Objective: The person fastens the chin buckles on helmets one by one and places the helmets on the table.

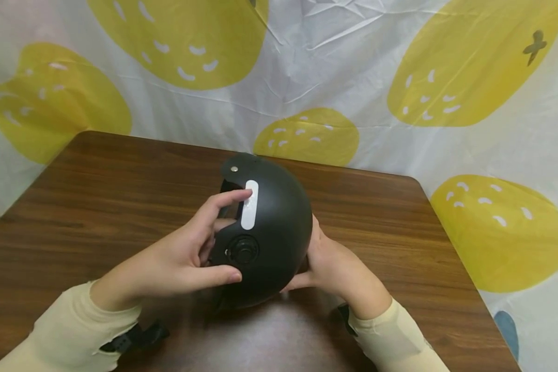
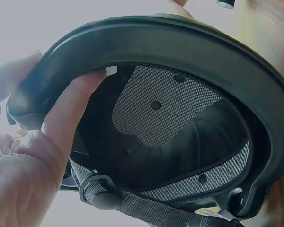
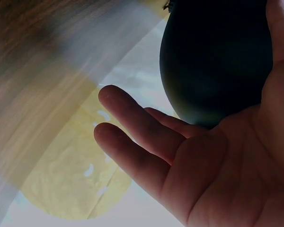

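A matte black helmet (image 1: 279, 222) is tilted on its side above the table, with a round dark knob (image 1: 244, 250) and a white rounded strip (image 1: 249, 212) on its near side. My left hand (image 1: 186, 253) grips the helmet's rim, one fingertip on the white strip and the thumb below the knob. In the left wrist view, the checked lining pad (image 2: 156, 106) and a webbing chin strap (image 2: 146, 208) show inside the shell. Against the shell's right side rests my right hand (image 1: 332, 263); the right wrist view shows several of its fingers (image 3: 137, 127) extended off the shell.
Beneath the helmet lies a brown wood-grain table (image 1: 121, 206) with rounded far corners. A white curtain (image 1: 325, 67) printed with yellow fruit hangs behind and to the right. Black bands (image 1: 137, 336) hang at both wrists.
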Demonstrator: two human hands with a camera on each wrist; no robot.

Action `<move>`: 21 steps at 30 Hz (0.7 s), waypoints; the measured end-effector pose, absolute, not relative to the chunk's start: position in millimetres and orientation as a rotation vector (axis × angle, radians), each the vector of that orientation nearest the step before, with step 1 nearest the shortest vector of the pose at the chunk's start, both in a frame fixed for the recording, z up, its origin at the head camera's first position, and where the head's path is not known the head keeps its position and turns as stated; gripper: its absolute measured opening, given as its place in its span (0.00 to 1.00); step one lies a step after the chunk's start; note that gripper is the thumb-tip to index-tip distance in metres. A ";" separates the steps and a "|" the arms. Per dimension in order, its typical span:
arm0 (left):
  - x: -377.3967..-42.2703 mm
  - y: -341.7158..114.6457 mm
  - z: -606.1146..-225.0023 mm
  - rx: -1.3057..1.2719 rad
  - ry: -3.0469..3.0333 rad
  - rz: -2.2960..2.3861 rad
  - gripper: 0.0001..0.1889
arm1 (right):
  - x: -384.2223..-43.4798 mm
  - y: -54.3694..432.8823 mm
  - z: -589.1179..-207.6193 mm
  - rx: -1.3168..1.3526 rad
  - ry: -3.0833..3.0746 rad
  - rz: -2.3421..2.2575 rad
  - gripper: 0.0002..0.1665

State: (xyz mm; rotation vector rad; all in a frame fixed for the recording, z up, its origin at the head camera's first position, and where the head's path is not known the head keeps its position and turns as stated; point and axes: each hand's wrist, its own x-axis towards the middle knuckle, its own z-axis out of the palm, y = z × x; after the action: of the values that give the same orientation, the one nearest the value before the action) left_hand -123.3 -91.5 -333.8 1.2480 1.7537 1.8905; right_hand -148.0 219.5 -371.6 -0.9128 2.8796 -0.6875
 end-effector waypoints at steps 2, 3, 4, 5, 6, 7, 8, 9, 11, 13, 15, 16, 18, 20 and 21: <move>-123.5 -91.3 -333.9 1.250 1.756 1.888 0.53 | -148.1 219.3 -371.8 -0.921 2.875 -0.694 0.93; -123.5 -91.2 -334.0 1.250 1.757 1.885 0.53 | -148.3 219.2 -372.1 -0.926 2.876 -0.694 0.93; -123.6 -91.0 -334.2 1.251 1.756 1.883 0.52 | -148.4 219.2 -372.2 -0.930 2.876 -0.694 0.93; -123.6 -90.9 -334.4 1.251 1.755 1.882 0.52 | -148.5 219.2 -372.4 -0.936 2.874 -0.695 0.92; -123.6 -90.7 -334.6 1.251 1.754 1.882 0.52 | -148.6 219.3 -372.6 -0.940 2.878 -0.692 0.92; -123.6 -90.6 -334.7 1.247 1.752 1.882 0.52 | -148.9 219.3 -372.8 -0.946 2.879 -0.692 0.92; -123.5 -90.4 -334.9 1.245 1.750 1.882 0.52 | -148.9 219.2 -372.8 -0.949 2.881 -0.690 0.92; -123.5 -90.3 -335.1 1.244 1.748 1.883 0.52 | -148.9 219.0 -372.8 -0.951 2.882 -0.691 0.92; -123.4 -90.0 -335.2 1.244 1.746 1.885 0.52 | -148.7 218.9 -372.7 -0.957 2.881 -0.692 0.93; -123.4 -89.6 -335.3 1.247 1.745 1.887 0.52 | -148.8 219.0 -373.0 -0.961 2.880 -0.698 0.93; -123.4 -89.3 -335.3 1.251 1.745 1.889 0.52 | -148.8 219.3 -373.5 -0.959 2.876 -0.698 0.93; -123.3 -89.1 -335.3 1.252 1.747 1.889 0.52 | -149.0 219.5 -373.8 -0.961 2.875 -0.699 0.93; -123.1 -88.9 -335.4 1.254 1.755 1.888 0.51 | -149.3 219.6 -374.3 -0.966 2.868 -0.703 0.94; -122.8 -88.6 -335.7 1.258 1.761 1.885 0.50 | -149.4 219.6 -374.5 -0.967 2.861 -0.699 0.93; -122.7 -88.5 -335.8 1.262 1.767 1.882 0.50 | -149.5 219.5 -374.7 -0.970 2.857 -0.699 0.93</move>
State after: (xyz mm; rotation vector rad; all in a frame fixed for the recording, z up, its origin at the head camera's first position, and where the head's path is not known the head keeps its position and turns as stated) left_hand -122.7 -88.5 -335.8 1.2618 1.7671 1.8823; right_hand -149.5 219.5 -374.7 -0.9697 2.8575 -0.6989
